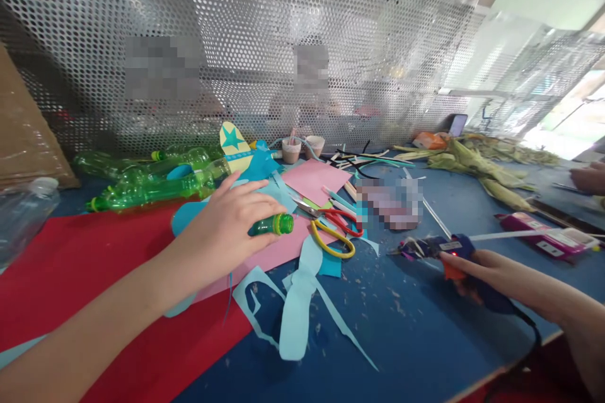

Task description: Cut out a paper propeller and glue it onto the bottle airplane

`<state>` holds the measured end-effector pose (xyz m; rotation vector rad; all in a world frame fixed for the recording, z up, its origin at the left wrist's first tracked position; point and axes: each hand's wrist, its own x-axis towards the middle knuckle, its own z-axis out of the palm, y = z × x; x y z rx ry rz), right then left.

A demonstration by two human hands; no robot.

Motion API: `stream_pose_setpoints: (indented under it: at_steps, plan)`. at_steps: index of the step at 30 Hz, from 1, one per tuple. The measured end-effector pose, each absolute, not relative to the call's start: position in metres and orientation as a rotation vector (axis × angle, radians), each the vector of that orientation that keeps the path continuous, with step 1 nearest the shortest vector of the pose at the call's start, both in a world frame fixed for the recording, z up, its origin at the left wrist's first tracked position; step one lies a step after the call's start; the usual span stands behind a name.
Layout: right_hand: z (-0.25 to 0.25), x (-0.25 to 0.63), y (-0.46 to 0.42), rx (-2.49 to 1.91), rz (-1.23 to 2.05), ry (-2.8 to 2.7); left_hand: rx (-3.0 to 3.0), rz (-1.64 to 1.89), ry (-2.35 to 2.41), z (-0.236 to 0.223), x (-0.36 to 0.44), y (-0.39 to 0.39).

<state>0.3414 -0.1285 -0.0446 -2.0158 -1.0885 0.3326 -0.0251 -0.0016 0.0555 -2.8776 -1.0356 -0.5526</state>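
Note:
My left hand point(227, 227) is closed over a small green plastic bottle point(271, 225) that lies on its side on pink and blue paper, its neck and cap end poking out to the right of my fingers. My right hand point(491, 267) grips a blue hot glue gun point(442, 247) low over the blue table, nozzle pointing left, index finger on the orange trigger. A thin white glue stick runs out behind the gun. Light blue paper cut-outs point(297, 302) lie between the two hands.
Red and yellow scissors point(333, 227) lie just right of the bottle. Several green bottles point(151, 186) and a paper plane tail with a star point(234, 141) sit at the back left. A red sheet point(70, 264) covers the left. Corn husks point(477, 167), a pink box point(543, 236), another person's hand point(588, 177) at right.

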Motion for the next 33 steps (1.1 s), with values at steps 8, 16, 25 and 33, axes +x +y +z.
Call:
stream_pose_setpoints:
  at_steps: [8,16,25,33]
  plan:
    - [-0.011,0.370,-0.115,-2.375,0.215,-1.691,-2.876,-0.522,-1.075,0.057,-0.024,-0.002]
    - [0.017,0.248,-0.103,-1.699,0.452,-2.144,-2.891,-0.529,-1.034,0.053,-0.024,-0.001]
    - [0.015,0.201,-0.045,-1.052,0.291,-2.714,-2.887,-0.511,-1.016,0.052,-0.021,-0.004]
    - [0.036,0.216,-0.041,-1.155,0.470,-2.668,-2.885,-0.550,-1.057,0.055,-0.027,0.003]
